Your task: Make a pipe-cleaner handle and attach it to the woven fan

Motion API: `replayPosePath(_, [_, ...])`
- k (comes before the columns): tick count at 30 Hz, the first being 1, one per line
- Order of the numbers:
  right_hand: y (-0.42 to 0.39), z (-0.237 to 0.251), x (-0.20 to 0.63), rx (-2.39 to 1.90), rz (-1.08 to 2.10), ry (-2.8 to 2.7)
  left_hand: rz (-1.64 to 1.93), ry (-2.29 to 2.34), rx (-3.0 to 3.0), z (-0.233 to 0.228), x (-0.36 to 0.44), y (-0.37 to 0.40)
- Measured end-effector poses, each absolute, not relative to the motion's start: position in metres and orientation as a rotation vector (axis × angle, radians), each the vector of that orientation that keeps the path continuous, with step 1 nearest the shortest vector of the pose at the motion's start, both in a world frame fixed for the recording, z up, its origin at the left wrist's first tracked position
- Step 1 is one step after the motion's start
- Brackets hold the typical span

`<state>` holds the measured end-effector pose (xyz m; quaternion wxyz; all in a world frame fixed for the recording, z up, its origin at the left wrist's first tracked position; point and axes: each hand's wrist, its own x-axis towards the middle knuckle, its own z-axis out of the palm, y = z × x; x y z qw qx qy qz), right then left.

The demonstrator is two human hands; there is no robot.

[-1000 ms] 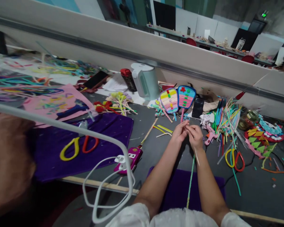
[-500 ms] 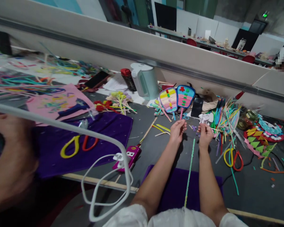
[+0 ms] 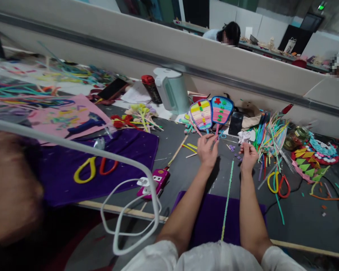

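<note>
My left hand (image 3: 208, 149) is closed in a pinch beside the pink handle of a striped paddle-shaped fan. My right hand (image 3: 248, 153) is also pinched, to the right and slightly lower. A thin pale wire or thread (image 3: 229, 140) stretches between the fingers of both hands; its exact kind is too fine to make out. Between my forearms a long green fuzzy pipe cleaner (image 3: 227, 199) runs down over a purple cloth (image 3: 203, 214) toward my shirt. Small purple pieces (image 3: 232, 148) lie on the table between the hands. Behind them stand two fuzzy fans (image 3: 222, 110), one yellow-pink, one blue-pink.
Right of my hand lie a bundle of coloured pipe cleaners (image 3: 267, 137) and yellow-red-handled scissors (image 3: 278, 184). A magenta power strip (image 3: 158, 182), white cable (image 3: 155, 195) and second scissors (image 3: 86, 171) are to the left. Behind stands a pale kettle (image 3: 173, 92). Another person's arm (image 3: 14, 188) is at far left.
My hands have moved apart, the left one to the left and away from me. The thin strand now spans the gap. The view has shifted slightly; a person's head appears behind the partition.
</note>
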<state>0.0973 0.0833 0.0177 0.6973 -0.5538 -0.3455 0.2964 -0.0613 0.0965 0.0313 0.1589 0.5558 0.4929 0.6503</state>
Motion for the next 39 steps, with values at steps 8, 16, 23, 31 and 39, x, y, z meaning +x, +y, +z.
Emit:
replayPosePath(8, [0.082, 0.024, 0.096, -1.209, 0.706, -0.781, 1.770, 1.472, 2.050, 0.023, -0.057, 0.096])
replayPosePath(16, [0.079, 0.024, 0.092, -1.138, 0.742, -0.797, 1.663, 1.539, 2.369, 0.018, -0.061, 0.095])
replayPosePath(23, [0.080, 0.024, 0.091, -1.154, 0.734, -0.828, 1.579, 1.500, 2.450, 0.013, -0.062, 0.095])
replayPosePath(31, [0.072, 0.031, 0.099, -1.285, 0.532, -1.103, 1.568, 1.501, 2.468, 0.009, -0.069, 0.098])
replayPosePath(39, [0.057, 0.058, 0.106, -1.347, -0.339, -1.632, 1.512, 1.537, 2.447, 0.006, -0.076, 0.103])
